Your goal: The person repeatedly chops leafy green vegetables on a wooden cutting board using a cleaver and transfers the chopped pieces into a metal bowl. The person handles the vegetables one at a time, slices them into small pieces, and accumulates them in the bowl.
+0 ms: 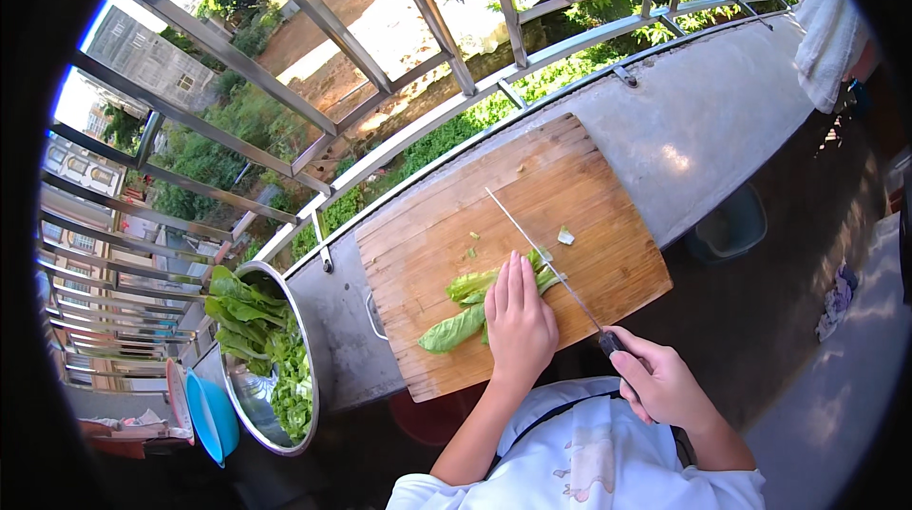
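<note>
My left hand (521, 318) presses down on a bunch of green leafy vegetable (454, 328), its fingers together and stretched over the stalks. In my right hand (655, 377) is the dark handle of a kitchen knife (581, 305). Its blade points up and to the left, across the right end of the leaves, just beside my left fingertips. Both rest over a wooden cutting board (608, 216). A few cut scraps (565, 236) lie on the wood near the blade. How far the edge has gone into the stalks is hidden.
Left of the board stands a metal bowl (312, 358) holding whole leaves and chopped greens. A blue basin (211, 420) is beyond it. The board sits on a concrete ledge (703, 121) along a metal railing (408, 64). A white towel (825, 35) hangs at the far right; a bucket (730, 223) stands below.
</note>
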`<move>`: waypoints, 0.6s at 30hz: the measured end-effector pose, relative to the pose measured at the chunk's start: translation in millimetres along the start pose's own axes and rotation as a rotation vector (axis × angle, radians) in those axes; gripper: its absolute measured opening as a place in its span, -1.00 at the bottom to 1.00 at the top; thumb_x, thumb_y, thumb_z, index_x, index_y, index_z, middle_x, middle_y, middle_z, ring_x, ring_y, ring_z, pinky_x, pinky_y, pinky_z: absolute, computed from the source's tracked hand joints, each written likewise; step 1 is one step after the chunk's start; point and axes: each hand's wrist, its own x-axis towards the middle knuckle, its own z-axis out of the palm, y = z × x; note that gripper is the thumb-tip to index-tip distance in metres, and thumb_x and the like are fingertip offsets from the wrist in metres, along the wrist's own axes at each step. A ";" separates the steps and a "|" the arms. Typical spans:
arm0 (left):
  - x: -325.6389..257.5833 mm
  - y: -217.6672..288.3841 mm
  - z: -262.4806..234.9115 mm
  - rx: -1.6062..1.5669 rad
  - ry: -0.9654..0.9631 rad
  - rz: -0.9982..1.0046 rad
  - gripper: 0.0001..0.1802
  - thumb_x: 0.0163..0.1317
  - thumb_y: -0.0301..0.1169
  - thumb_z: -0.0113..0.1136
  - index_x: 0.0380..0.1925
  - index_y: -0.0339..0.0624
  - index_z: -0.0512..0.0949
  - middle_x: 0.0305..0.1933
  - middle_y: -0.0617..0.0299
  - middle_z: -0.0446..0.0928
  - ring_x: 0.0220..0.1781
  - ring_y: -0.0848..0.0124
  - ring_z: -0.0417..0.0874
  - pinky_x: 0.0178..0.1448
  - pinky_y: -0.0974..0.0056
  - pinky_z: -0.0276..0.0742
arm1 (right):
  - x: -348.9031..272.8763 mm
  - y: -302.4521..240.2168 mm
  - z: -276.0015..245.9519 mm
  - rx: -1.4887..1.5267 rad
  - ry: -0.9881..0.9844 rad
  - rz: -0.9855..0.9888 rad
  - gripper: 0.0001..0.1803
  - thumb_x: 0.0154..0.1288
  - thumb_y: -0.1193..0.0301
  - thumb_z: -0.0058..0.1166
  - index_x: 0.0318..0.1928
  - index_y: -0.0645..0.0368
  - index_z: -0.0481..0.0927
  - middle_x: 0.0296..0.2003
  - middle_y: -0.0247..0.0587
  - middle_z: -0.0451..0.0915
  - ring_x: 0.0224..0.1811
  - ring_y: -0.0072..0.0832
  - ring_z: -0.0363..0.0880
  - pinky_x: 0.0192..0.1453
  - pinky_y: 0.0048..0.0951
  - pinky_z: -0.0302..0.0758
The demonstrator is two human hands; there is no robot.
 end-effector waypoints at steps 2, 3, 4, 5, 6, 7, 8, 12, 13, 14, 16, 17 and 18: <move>0.6 -0.1 -0.8 -0.007 -0.009 0.001 -0.44 0.07 -0.45 -0.03 0.13 -0.46 0.30 0.25 -0.11 0.28 0.29 0.08 0.28 0.30 0.10 0.12 | 1.9 0.3 1.9 -0.001 0.001 0.013 -0.50 0.41 0.25 -0.12 0.24 0.26 0.26 -0.71 -0.49 0.27 -0.75 -0.79 0.20 -0.68 -0.68 0.20; 0.6 -0.1 -1.3 -0.009 -0.013 0.001 -0.44 0.07 -0.45 -0.03 0.13 -0.46 0.31 0.25 -0.11 0.28 0.29 0.08 0.28 0.30 0.10 0.12 | 3.9 0.6 2.6 -0.018 0.005 0.008 -0.50 0.41 0.25 -0.12 0.24 0.26 0.26 -0.71 -0.49 0.27 -0.75 -0.79 0.19 -0.69 -0.68 0.19; 0.3 0.3 -1.3 -0.026 -0.015 -0.005 -0.44 0.07 -0.47 -0.03 0.13 -0.46 0.30 0.25 -0.11 0.28 0.29 0.08 0.28 0.31 0.10 0.12 | 6.9 1.2 3.2 -0.034 0.009 0.004 -0.50 0.41 0.24 -0.12 0.24 0.26 0.26 -0.71 -0.50 0.26 -0.76 -0.78 0.18 -0.69 -0.68 0.18; 0.4 1.2 -1.8 -0.040 -0.016 -0.008 -0.44 0.07 -0.48 -0.04 0.14 -0.45 0.29 0.25 -0.10 0.28 0.29 0.07 0.27 0.31 0.09 0.11 | 10.2 1.6 3.8 -0.048 0.011 -0.003 -0.50 0.41 0.24 -0.13 0.24 0.26 0.26 -0.71 -0.50 0.25 -0.77 -0.78 0.17 -0.70 -0.68 0.17; 0.3 1.8 -1.6 -0.053 -0.017 -0.011 -0.43 0.06 -0.50 -0.04 0.14 -0.45 0.29 0.25 -0.10 0.28 0.29 0.07 0.27 0.32 0.08 0.10 | 15.4 -0.2 4.1 -0.049 0.001 -0.004 -0.52 0.42 0.25 -0.15 0.23 0.25 0.28 -0.71 -0.48 0.27 -0.79 -0.77 0.18 -0.72 -0.67 0.18; -0.4 2.0 -1.0 -0.041 -0.020 -0.011 -0.44 0.07 -0.48 -0.03 0.14 -0.45 0.29 0.26 -0.10 0.28 0.29 0.08 0.27 0.31 0.09 0.11 | 23.2 -4.5 3.9 -0.051 -0.009 -0.005 -0.53 0.43 0.25 -0.17 0.22 0.25 0.29 -0.71 -0.46 0.29 -0.80 -0.76 0.20 -0.74 -0.67 0.19; -1.6 0.7 -3.9 -0.017 -0.022 -0.015 -0.44 0.07 -0.46 -0.03 0.13 -0.45 0.30 0.26 -0.10 0.28 0.29 0.09 0.28 0.30 0.10 0.12 | 31.4 -9.8 5.7 -0.049 -0.032 -0.009 -0.55 0.43 0.25 -0.19 0.21 0.25 0.30 -0.71 -0.44 0.31 -0.82 -0.76 0.21 -0.75 -0.67 0.20; -1.4 1.4 -0.8 0.001 -0.001 -0.010 -0.44 0.07 -0.44 -0.03 0.13 -0.45 0.31 0.26 -0.09 0.28 0.29 0.11 0.29 0.30 0.11 0.13 | 64.4 -22.4 8.1 -0.071 -0.027 -0.037 -0.45 0.41 0.17 -0.16 0.24 0.29 0.25 -0.74 -0.44 0.27 -0.84 -0.73 0.21 -0.80 -0.63 0.18; -0.6 2.0 1.0 0.003 0.002 0.000 -0.44 0.07 -0.44 -0.03 0.13 -0.45 0.31 0.26 -0.09 0.28 0.30 0.11 0.28 0.30 0.11 0.13 | 72.3 -25.0 6.8 -0.055 -0.039 -0.058 -0.45 0.41 0.17 -0.16 0.24 0.29 0.25 -0.74 -0.43 0.28 -0.85 -0.73 0.21 -0.80 -0.63 0.18; 0.7 2.3 2.9 0.002 0.004 0.010 -0.44 0.07 -0.44 -0.02 0.12 -0.45 0.31 0.26 -0.08 0.28 0.30 0.11 0.28 0.30 0.11 0.13 | 79.4 -28.5 5.5 -0.041 -0.049 -0.077 -0.45 0.41 0.17 -0.16 0.24 0.29 0.25 -0.74 -0.43 0.28 -0.85 -0.73 0.21 -0.80 -0.64 0.18; 1.7 2.7 1.7 -0.020 -0.004 0.007 -0.44 0.07 -0.47 -0.04 0.14 -0.45 0.29 0.27 -0.08 0.27 0.31 0.11 0.27 0.31 0.11 0.13 | 89.3 -36.3 4.3 0.013 -0.079 -0.081 -0.44 0.41 0.18 -0.15 0.25 0.31 0.24 -0.74 -0.42 0.30 -0.87 -0.72 0.20 -0.81 -0.64 0.17; 0.5 0.4 0.5 -0.037 -0.007 0.006 -0.44 0.07 -0.50 -0.05 0.15 -0.45 0.28 0.27 -0.09 0.27 0.31 0.10 0.27 0.31 0.10 0.13 | 88.2 -36.8 5.7 0.012 -0.086 -0.082 -0.44 0.41 0.18 -0.15 0.25 0.31 0.24 -0.73 -0.42 0.30 -0.87 -0.72 0.20 -0.81 -0.64 0.16; -0.5 -1.6 0.0 -0.055 -0.010 0.007 -0.44 0.07 -0.53 -0.06 0.15 -0.45 0.27 0.27 -0.11 0.26 0.31 0.09 0.27 0.31 0.10 0.12 | 84.7 -38.3 6.0 0.013 -0.091 -0.084 -0.44 0.41 0.18 -0.15 0.25 0.31 0.24 -0.73 -0.42 0.30 -0.87 -0.73 0.20 -0.82 -0.64 0.16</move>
